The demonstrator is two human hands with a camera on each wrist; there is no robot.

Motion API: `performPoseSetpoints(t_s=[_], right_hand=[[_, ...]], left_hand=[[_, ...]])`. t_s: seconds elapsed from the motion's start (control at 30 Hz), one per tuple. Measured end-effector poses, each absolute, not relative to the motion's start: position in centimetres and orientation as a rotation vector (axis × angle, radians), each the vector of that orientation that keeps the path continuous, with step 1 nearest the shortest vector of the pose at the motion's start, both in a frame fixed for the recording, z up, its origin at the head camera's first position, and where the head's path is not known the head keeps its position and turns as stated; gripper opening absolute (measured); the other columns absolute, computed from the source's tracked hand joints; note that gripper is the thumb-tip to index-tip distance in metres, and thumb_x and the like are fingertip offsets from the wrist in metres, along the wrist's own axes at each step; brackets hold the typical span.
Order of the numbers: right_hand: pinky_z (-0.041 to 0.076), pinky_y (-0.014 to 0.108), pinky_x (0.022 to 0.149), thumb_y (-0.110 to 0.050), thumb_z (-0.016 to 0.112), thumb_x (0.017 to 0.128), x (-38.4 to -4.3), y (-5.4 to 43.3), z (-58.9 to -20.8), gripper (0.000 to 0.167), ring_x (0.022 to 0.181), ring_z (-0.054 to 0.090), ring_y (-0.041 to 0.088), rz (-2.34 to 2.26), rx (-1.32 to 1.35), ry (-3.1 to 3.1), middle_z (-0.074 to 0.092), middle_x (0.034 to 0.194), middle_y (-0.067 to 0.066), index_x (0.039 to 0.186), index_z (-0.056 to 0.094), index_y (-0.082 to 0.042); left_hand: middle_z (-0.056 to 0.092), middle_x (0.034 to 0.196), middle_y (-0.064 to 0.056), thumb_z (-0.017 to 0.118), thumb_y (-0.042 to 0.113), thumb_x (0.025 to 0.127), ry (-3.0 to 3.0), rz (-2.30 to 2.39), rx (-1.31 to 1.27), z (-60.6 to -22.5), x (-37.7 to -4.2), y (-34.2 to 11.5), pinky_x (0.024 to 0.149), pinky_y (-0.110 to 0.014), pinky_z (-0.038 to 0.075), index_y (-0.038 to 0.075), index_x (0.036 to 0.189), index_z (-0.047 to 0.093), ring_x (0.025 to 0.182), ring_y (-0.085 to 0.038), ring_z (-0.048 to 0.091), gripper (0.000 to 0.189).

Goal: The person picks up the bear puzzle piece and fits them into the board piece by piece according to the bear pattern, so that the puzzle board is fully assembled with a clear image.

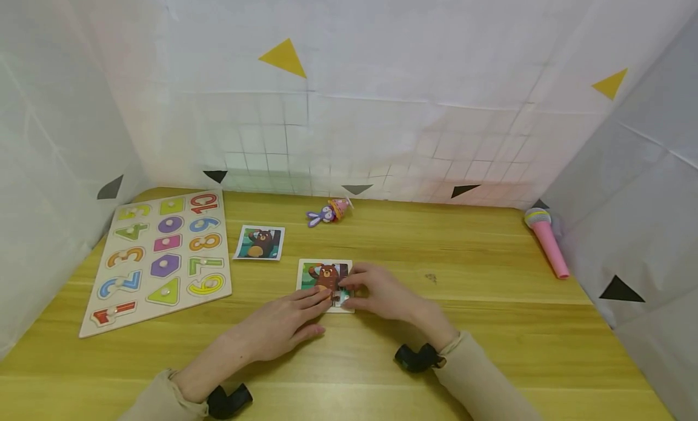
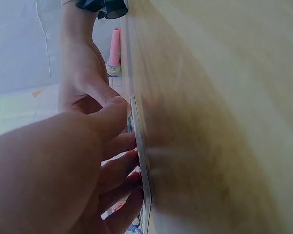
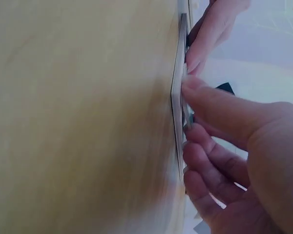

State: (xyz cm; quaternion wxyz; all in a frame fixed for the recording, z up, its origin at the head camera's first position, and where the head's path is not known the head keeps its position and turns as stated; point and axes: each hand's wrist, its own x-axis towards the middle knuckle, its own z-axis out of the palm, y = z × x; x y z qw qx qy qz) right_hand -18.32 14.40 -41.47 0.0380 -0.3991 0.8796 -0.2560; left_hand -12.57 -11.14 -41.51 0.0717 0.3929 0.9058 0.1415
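A small bear puzzle (image 1: pixel 325 278) is seen lying flat on the wooden table (image 1: pixel 491 275), near its middle. The left hand (image 1: pixel 283 330) is laid palm down, its fingers (image 2: pixel 118 168) stretched out and pressed onto the puzzle's lower left edge. The right hand (image 1: pixel 382 294) is set over the puzzle's right side, fingers (image 3: pixel 205 161) bent, a puzzle piece (image 1: pixel 342 292) being pinched against the board. Both forearms are angled inward from the near table edge.

We see a yellow wood-grain bench (image 1: pixel 491 269), a brown bear on green on the puzzle card (image 1: pixel 325 275) and on its twin picture (image 1: pixel 260 243), a pink microphone (image 1: pixel 547 241) with a pastel-striped head, and many-coloured numbers on the pale board (image 1: pixel 158 260).
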Motion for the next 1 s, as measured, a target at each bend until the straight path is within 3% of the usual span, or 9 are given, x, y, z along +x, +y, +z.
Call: performPoseSetpoints(t_s=[0.47, 0.73, 1.0], right_hand=[[0.044, 0.022, 0.071, -0.026, 0.079, 0.087, -18.24, 14.17, -42.0, 0.034, 0.083, 0.054, 0.016, -0.851, -1.144, 2.7, 0.063, 0.104, 0.001, 0.117, 0.075, -0.01], [0.049, 0.022, 0.07, -0.027, 0.082, 0.084, -18.29, 14.16, -42.22, 0.033, 0.081, 0.059, 0.012, -0.903, -1.067, 2.718, 0.063, 0.094, -0.003, 0.11, 0.075, -0.009], [0.045, 0.022, 0.068, -0.025, 0.08, 0.086, -18.53, 14.56, -42.21, 0.027, 0.079, 0.054, 0.015, -0.926, -1.06, 2.686, 0.062, 0.095, -0.004, 0.11, 0.078, -0.012]], left_hand=[[0.033, 0.162, -0.004, 0.044, 0.047, 0.105, 2.726, 0.385, 1.165, -41.56, -12.41, -10.94, 0.117, -0.045, 0.035, 0.015, 0.153, 0.043, 0.149, -0.027, 0.032, 0.058], [0.029, 0.164, -0.001, 0.043, 0.054, 0.103, 2.718, 0.401, 1.101, -41.74, -12.15, -10.71, 0.117, -0.05, 0.035, 0.015, 0.155, 0.039, 0.149, -0.028, 0.03, 0.065], [0.035, 0.161, -0.001, 0.042, 0.056, 0.103, 2.745, 0.381, 1.15, -42.1, -12.3, -10.36, 0.117, -0.051, 0.034, 0.02, 0.158, 0.034, 0.148, -0.027, 0.032, 0.066]])
